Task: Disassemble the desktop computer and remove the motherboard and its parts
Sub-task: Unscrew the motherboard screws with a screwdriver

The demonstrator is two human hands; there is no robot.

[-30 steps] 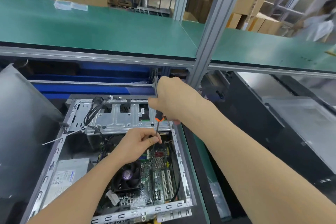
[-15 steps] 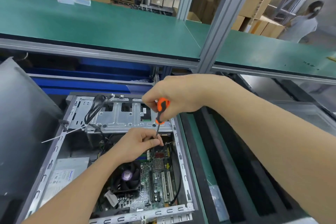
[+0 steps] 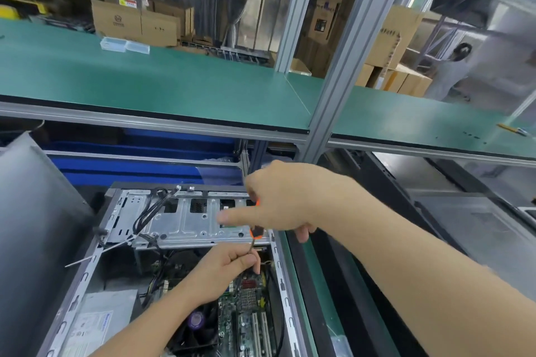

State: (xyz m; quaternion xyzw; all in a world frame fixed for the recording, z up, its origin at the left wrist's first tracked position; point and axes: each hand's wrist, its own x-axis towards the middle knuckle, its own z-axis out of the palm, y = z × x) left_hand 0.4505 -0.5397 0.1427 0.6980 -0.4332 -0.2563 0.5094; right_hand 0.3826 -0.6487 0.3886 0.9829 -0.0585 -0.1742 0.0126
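Observation:
An open desktop computer case (image 3: 87, 272) lies on its side at the lower left. Inside it the green motherboard (image 3: 249, 319) shows, with a black CPU fan (image 3: 197, 324) on it. My right hand (image 3: 287, 203) grips the orange and black handle of a screwdriver (image 3: 256, 230) that stands nearly upright over the board's top right corner. My left hand (image 3: 229, 266) pinches the screwdriver's thin shaft just under the silver drive cage (image 3: 188, 220). The tip is hidden behind my fingers.
A grey power supply (image 3: 98, 319) lies in the case's lower left. Black cables (image 3: 148, 214) run over the drive cage. A grey side panel (image 3: 32, 226) leans at the left. A green shelf (image 3: 145, 84) spans above, with a metal post (image 3: 342, 58). A person stands far right.
My right hand has turned on the handle and its forefinger now sticks out to the left. The left hand stays on the shaft. The camera has tilted up.

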